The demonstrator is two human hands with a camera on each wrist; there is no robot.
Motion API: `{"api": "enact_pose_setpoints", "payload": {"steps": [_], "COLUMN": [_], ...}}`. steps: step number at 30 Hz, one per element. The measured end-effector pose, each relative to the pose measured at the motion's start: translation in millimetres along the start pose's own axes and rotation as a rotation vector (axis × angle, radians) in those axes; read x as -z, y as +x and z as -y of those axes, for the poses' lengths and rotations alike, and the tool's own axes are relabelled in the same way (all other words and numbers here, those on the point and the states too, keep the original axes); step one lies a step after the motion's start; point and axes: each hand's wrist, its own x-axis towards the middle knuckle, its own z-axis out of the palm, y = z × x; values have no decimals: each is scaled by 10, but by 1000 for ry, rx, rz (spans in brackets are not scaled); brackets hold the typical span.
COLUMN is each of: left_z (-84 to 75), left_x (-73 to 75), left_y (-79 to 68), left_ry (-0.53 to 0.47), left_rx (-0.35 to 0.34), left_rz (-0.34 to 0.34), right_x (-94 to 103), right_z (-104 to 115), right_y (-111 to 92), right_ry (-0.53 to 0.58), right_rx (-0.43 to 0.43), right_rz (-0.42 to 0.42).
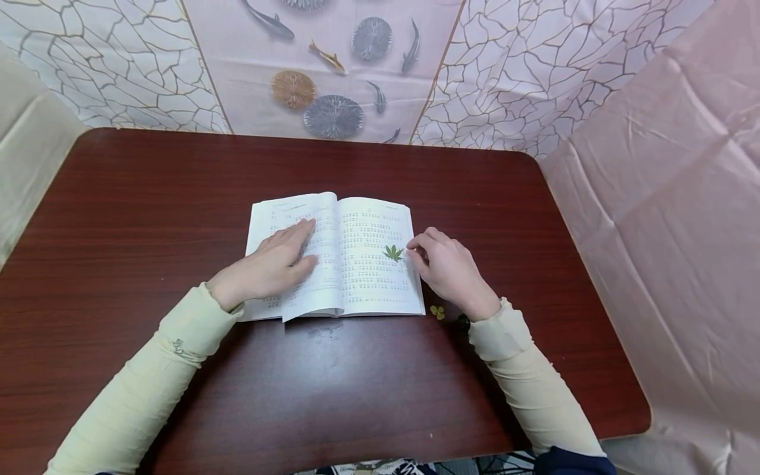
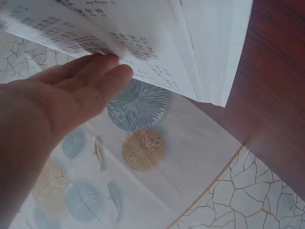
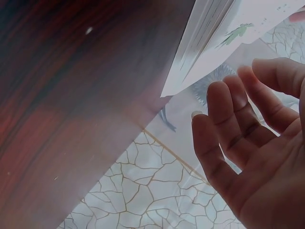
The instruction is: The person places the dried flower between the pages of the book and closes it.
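Note:
An open book (image 1: 374, 290) with printed pages lies on the table. My left hand (image 1: 267, 264) rests on its left page, fingers straight and thumb out to the side. In the left wrist view, the left hand (image 2: 71, 90) touches the printed page (image 2: 157, 28). A green, many-lobed leaf (image 1: 393, 253) lies on the right page. Beside that page's outer edge is my right hand (image 1: 448, 264), its fingertips close to the leaf's stem end. The right wrist view shows the right hand (image 3: 257, 129) loosely curled, with nothing visible between the fingers; the leaf (image 3: 237, 34) appears apart from them.
A small yellow-green clover-shaped leaf (image 1: 437, 312) lies on the dark red wooden table (image 1: 356, 396), just off the book's lower right corner. Patterned cloth (image 1: 332, 66) hangs behind the table, and plain pinkish cloth (image 1: 665, 218) hangs at the right.

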Motion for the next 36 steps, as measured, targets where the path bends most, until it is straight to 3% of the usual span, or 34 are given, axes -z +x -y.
{"api": "enact_pose_setpoints", "payload": {"steps": [7,12,17,22,25,30,36], "left_z": [-6,-15,-25,-17,-14,-16,-35], "left_x": [-15,-2,28,32,34,22,-1], "left_y": [-4,2,16,24,20,26,49], "left_ry": [30,49,30,22,9,-51,-151], "left_rx": [-111,-117,-37,131,166,109,-13], "left_rz": [-4,-34,-55,-22,3,-15,-78], "right_x": [41,53,62,58,60,78,106], "right_z": [-36,-70,-101,-127,-142,-156,-169], "right_y": [-47,-80,-109,-133,-144,-163,-176], "right_ry": [-4,-5,6,9,9,6,6], "right_rx": [-39,-59,-70,-70,-79,-115,-153], "right_rz": [4,2,7,12,20,47,124]}}
